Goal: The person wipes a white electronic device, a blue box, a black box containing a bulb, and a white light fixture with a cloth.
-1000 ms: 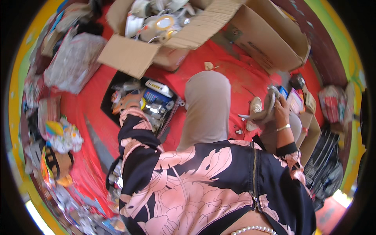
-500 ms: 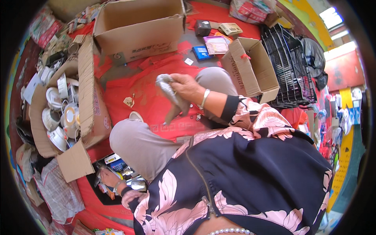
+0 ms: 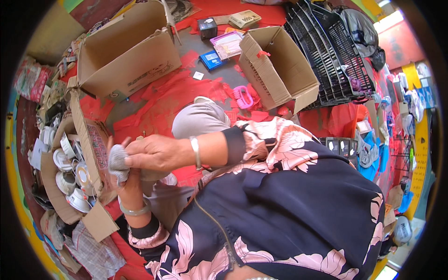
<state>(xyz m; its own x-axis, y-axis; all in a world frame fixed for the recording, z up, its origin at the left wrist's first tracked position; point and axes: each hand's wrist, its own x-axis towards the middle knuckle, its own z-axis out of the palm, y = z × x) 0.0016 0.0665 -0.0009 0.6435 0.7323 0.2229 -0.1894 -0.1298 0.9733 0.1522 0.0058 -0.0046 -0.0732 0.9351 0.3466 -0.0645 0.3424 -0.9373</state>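
In front of my left knee, my right hand (image 3: pixel 156 151) is closed on a grey cloth (image 3: pixel 119 164), thumb and fingers pinching its bunched end. My left hand (image 3: pixel 131 183) is raised directly beneath, meeting the cloth at the palm. The cloth and my right hand cover most of its fingers, and a blurred fingertip shows beyond the cloth. I cannot make out whether my left hand holds anything. Beside the hands stands an open carton (image 3: pixel 95 154) with several white round fixtures (image 3: pixel 83 175) heaped in it.
A large open carton (image 3: pixel 135 70) stands at the far left. A smaller open carton (image 3: pixel 275 70) is ahead, beside black plastic crates (image 3: pixel 326 51). A pink plastic item (image 3: pixel 242 97), a blue packet (image 3: pixel 212 60) and a small black box (image 3: pixel 207 28) lie on the red-covered floor (image 3: pixel 158 107).
My right hand has brought the cloth left and nearer. My left hand has come up from the black container of small items to meet it. The view has shifted, revealing the pink item.
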